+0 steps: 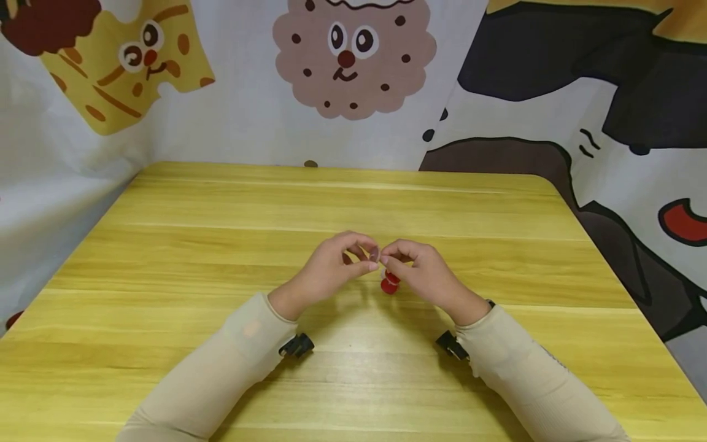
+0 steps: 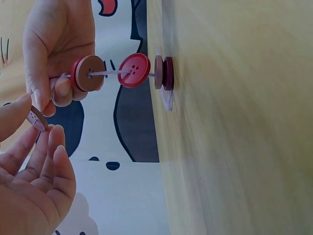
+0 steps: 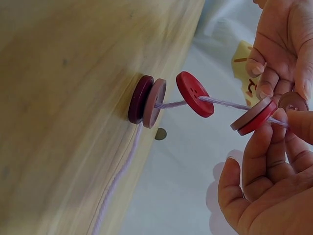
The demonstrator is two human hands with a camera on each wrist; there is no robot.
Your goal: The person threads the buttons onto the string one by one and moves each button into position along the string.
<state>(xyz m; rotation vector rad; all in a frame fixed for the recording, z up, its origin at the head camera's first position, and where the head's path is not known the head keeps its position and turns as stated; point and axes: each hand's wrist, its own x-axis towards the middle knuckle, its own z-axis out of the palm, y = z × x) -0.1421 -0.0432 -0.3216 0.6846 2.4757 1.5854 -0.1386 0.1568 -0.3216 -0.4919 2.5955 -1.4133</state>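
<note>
left hand [image 1: 331,270]: pinches a loose brown button [image 3: 292,102] between thumb and forefinger | right hand [image 1: 422,273]: pinches lilac yarn [image 3: 222,103] just past two stacked buttons | red button [image 2: 134,70]: mid-yarn, tilted | dark pair [image 3: 146,100]: strung, resting against yellow bench [image 1: 221,245]
</note>
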